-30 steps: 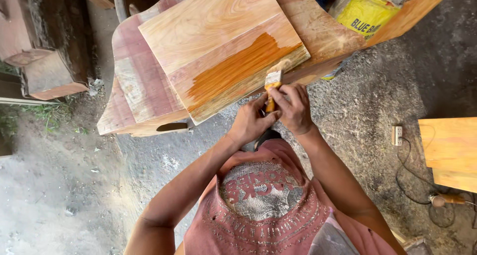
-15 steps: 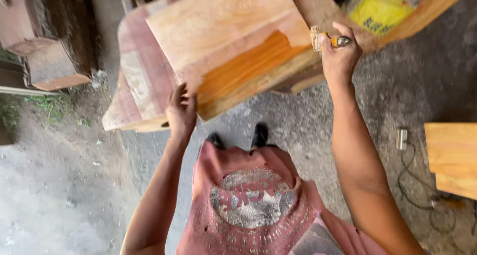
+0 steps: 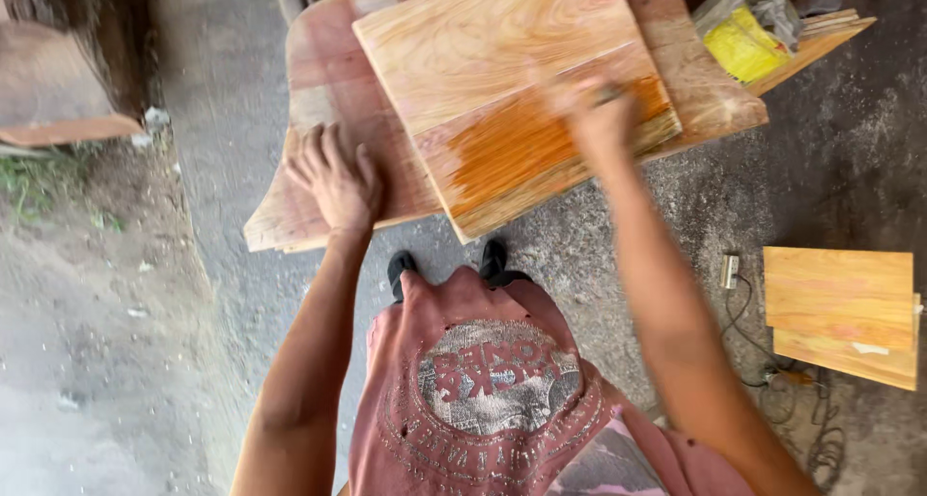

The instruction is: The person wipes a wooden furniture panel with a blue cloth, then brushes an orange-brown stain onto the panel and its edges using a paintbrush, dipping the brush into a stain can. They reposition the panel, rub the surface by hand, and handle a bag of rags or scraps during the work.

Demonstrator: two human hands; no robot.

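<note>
Pale, fine-grained wood makes up the rectangular panel lying tilted on top of a stack of larger reddish plywood sheets, which serve as the surface. A wet, glossy orange-brown band of finish covers the panel's near edge strip; the part beyond it is bare and matte, with curved grain lines showing.

Right hand: motion-blurred, over the coated band near the panel's right corner. Its fingers appear closed around a small dark-tipped tool, probably a brush, but the blur hides the tool's shape and the exact grip.

Left hand: resting palm down on the reddish plywood, just left of the panel's near corner. Its fingers are spread wide and flat, holding nothing.

Beyond the right hand's fingers and to their right, a crumpled yellow plastic bag sits on a further board; its contents cannot be seen. Well to the right of and below the right hand's fingers, a second pale wooden panel lies flat on the rough, dust-speckled concrete floor, with a small grey plug block and a thin dark cable just beside its left edge. Below both hands are a faded pink printed shirt and two dark shoes. Far left of the left hand's fingers, bare earth with sparse grass adjoins the concrete.
</note>
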